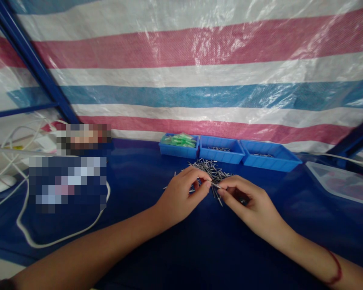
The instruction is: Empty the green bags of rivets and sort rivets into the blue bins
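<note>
Two bare forearms reach in from the bottom edge, the right one with a red string at the wrist. The left hand [178, 197] has its fingers [203, 183] pressed together at the tips, pinching a thin metal pin [215, 185] by one end. The right hand [248, 201] meets it just beside, thumb and forefinger closed on the same pin from the other side; its remaining fingers curl under. Both hands rest low over the near edge of a pile of metal pins [210, 167] lying loose on the dark blue table [199, 249]. Beyond the pile, against a striped tarpaulin [199, 52], stand three blue bins in a row: the left bin [179, 150] holds green plastic pieces, the middle bin [221, 153] and the right bin [270, 160] a few pins each. A white cable [60, 238] loops across the table well to the left.
</note>
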A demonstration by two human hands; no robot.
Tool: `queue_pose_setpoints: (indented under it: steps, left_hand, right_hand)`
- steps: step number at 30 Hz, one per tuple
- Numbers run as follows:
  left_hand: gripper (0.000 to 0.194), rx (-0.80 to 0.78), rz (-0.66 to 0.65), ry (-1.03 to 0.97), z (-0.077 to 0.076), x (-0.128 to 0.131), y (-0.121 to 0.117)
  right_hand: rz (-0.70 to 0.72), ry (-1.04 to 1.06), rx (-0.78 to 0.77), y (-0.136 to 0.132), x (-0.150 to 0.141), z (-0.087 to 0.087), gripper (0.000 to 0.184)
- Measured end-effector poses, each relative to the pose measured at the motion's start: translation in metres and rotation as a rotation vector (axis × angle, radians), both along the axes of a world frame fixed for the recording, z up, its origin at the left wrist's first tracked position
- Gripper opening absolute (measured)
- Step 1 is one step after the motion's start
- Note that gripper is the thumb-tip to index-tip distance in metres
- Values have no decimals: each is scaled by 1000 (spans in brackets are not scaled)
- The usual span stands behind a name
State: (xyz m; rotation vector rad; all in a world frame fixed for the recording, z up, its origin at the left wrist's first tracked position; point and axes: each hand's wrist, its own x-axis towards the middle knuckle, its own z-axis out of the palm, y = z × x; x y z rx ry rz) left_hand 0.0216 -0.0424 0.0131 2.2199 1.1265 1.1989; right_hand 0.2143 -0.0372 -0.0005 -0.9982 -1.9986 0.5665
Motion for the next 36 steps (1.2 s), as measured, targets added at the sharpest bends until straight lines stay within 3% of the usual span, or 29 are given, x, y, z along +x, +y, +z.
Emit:
queue_pose_setpoints:
  steps: [9,11,13,15,16,17,21,26,36]
  left_hand:
    - [12,-33,22,173,-6,-2,2]
    - [17,-43,64,216,-8,0,2]
    - [19,-52,90,288,-9,0,2]
    - [16,-52,111,394,-10,0,2]
    - [17,-50,121,451,-10,0,2]
    - [20,-47,129,505,-11,-1,2]
    - [28,-17,152,652,-11,-2,1]
    - [26,37,206,727,-10,-2,3]
    - [25,80,177,804,-7,-4,6]
  right_hand:
    - [-50,-70,197,6,7,14,13]
    - [-212,-69,244,21,22,19,19]
    - [-496,-76,284,40,43,24,27]
    - [-644,-114,297,60,66,27,30]
    - [-754,-239,326,68,77,27,34]
    - [-780,-280,331,76,86,27,33]
    - [-756,-398,336,91,101,19,35]
    - [-658,-433,353,82,85,14,34]
    - [-174,-373,324,39,37,13,17]
